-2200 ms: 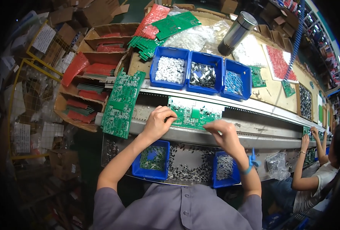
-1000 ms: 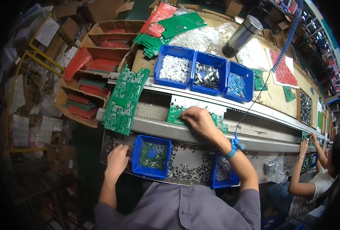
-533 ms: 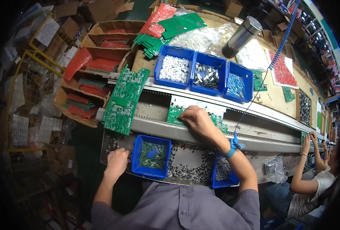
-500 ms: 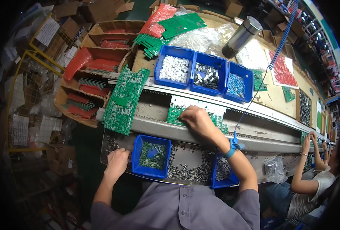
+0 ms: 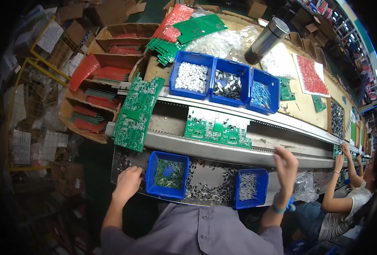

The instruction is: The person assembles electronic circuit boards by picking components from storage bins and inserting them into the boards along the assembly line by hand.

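The green circuit board [image 5: 217,127] is seated in the conveyor [image 5: 175,144]. The right hand [image 5: 286,165] is held raised to the board's lower right, fingers bent and loosely parted. The left hand [image 5: 129,182] is rested to its lower left, fingers curled; whether anything is gripped cannot be told. Since the earlier frame, the right hand has been withdrawn from the board.

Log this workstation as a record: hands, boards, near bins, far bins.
left hand: at the left end of the metal tray, its grip hidden
right hand: raised, nothing visible in it
boards: green circuit board in the track, untouched; another green board across the track's left end
near bins: left blue bin, green parts; right blue bin, silvery parts
far bins: white-part bin, black-and-silver-part bin, blue-part bin
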`<state>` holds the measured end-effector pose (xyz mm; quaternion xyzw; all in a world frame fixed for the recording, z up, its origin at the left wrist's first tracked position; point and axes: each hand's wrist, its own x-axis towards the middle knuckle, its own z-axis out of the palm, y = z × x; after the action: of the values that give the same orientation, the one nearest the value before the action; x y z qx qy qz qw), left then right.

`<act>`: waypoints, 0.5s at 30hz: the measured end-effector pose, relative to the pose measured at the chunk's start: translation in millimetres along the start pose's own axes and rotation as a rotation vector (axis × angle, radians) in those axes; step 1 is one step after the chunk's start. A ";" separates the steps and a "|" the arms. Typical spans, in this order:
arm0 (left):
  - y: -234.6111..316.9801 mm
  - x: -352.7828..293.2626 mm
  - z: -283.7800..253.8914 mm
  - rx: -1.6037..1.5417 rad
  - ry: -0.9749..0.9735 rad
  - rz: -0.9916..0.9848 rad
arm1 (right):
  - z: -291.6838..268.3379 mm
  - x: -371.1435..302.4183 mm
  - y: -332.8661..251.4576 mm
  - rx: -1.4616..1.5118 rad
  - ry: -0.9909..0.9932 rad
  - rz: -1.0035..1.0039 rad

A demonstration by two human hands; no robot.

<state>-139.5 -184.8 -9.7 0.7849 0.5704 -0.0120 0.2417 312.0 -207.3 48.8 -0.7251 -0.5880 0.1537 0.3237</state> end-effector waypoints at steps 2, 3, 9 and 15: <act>-4.9 -1.7 -3.0 -0.065 0.006 -0.010 | -25.3 -33.0 50.3 -0.043 0.094 0.209; -8.2 -4.3 -4.6 -0.075 0.039 -0.001 | -34.4 -49.9 71.0 -0.067 0.122 0.305; -8.9 -2.3 -16.5 -0.068 0.061 -0.067 | -36.3 -122.5 109.0 -0.462 -0.169 0.666; 15.7 13.8 -40.4 -0.256 0.191 -0.041 | -18.8 -138.9 117.1 -0.401 -0.153 0.675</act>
<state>-130.9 -160.2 27.6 0.7336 0.6035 0.1304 0.2841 375.3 -356.6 -35.3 -0.9128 -0.3575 0.1872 0.0623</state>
